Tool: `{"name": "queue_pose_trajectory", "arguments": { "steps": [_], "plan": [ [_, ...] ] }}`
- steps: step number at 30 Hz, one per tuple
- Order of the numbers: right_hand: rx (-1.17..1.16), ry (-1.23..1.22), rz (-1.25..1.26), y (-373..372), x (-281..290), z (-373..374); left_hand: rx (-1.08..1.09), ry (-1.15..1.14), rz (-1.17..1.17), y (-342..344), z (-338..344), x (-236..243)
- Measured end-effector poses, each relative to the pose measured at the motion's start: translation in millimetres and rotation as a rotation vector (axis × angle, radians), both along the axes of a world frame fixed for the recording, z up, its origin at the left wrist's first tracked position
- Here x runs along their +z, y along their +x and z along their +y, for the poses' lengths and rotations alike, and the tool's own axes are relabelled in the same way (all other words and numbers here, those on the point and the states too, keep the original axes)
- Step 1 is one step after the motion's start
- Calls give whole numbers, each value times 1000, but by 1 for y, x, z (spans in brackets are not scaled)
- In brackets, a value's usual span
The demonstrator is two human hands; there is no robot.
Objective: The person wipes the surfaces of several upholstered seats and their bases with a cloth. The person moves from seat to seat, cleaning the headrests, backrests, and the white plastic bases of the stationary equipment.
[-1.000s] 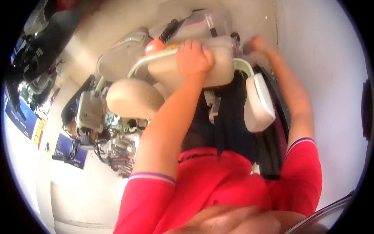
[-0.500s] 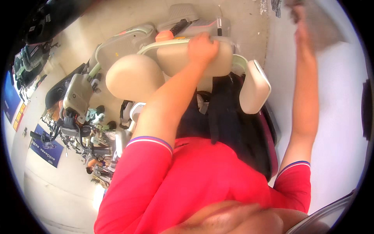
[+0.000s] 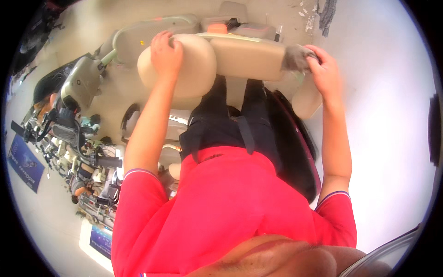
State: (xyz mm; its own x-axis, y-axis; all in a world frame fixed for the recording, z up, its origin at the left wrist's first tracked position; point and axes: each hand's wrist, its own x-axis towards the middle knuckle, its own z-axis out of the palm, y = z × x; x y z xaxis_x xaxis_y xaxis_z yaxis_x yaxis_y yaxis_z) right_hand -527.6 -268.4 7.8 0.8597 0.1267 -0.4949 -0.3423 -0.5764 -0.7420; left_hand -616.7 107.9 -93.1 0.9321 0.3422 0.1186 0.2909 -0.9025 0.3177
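Note:
My left hand (image 3: 166,53) grips the top edge of a rounded beige seat cushion (image 3: 194,76) held out in front of me. Beside it, a longer beige padded seat (image 3: 249,57) runs to the right. My right hand (image 3: 325,76) is closed on a grey cloth (image 3: 295,56), which is pressed against the right end of that padded seat. Another pale cushion part (image 3: 304,101) shows just below my right hand. My red shirt and dark trousers fill the lower middle of the view.
A dark maroon scooter body (image 3: 290,147) stands under me on the right. Several parked scooters and bikes (image 3: 69,120) crowd the left side. A pale green scooter panel (image 3: 138,34) lies beyond the cushion. A white wall (image 3: 392,120) is on the right and blue posters (image 3: 23,161) on the left.
My right hand came down from high against the wall to the right end of the padded seat, holding the cloth. My left hand stayed on the rounded cushion, which now sits more to the left.

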Motion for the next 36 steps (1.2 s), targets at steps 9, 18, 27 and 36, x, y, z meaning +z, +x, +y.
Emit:
{"name": "queue_pose_trajectory", "arguments": {
  "steps": [9, 18, 27, 36],
  "plan": [
    [218, -501, -179, -6, -120, 59, -1, 72, -52, -13, 0, -19],
    [679, -750, 180, 27, -248, 97, -57, -3, -125, -20, -3, -18],
    [1142, -694, 154, 28, -413, 49, -119, -82, -116, -14, -1, 1],
    [1604, -449, -246, 73, -433, 31, -122, -116, -81, -17, -2, 5]
  ]
}}
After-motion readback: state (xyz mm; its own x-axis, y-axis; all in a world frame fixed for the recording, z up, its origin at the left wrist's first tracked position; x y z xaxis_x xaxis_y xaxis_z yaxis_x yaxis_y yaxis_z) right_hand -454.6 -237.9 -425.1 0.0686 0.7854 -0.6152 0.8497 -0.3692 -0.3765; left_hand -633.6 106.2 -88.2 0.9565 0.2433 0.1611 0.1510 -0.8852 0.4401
